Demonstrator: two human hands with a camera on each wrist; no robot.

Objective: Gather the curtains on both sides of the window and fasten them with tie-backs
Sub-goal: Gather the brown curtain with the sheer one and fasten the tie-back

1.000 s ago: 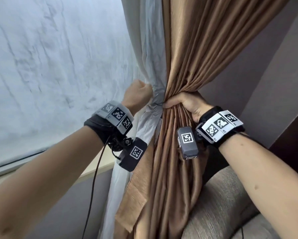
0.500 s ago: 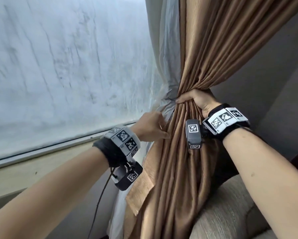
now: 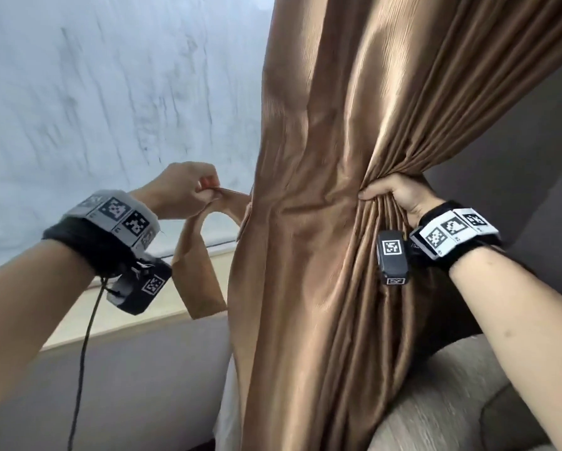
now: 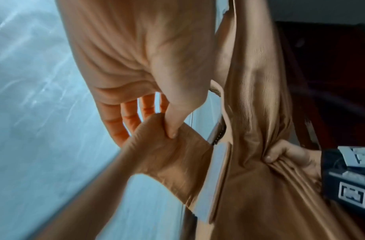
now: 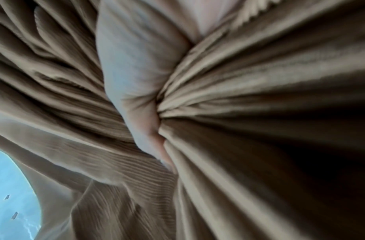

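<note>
Golden-brown ribbed curtain (image 3: 322, 222), matching brown tie-back (image 3: 198, 271), black-and-white checkered wristbands (image 3: 453, 231).

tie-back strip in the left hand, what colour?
Tan-brown, matching the curtain; the tie-back shows best in the head view.

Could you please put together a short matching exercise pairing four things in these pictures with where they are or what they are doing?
Column one:
1. left hand
2. right hand
3. tie-back strap
4. window pane

Column two:
a. pale and streaked, to the left of the brown curtain
b. grips the bunched folds of the curtain
c. hangs in a loop beside the curtain's left edge
d. pinches the top of the strap between thumb and fingers

Pairs: 1-d, 2-b, 3-c, 4-a
</note>
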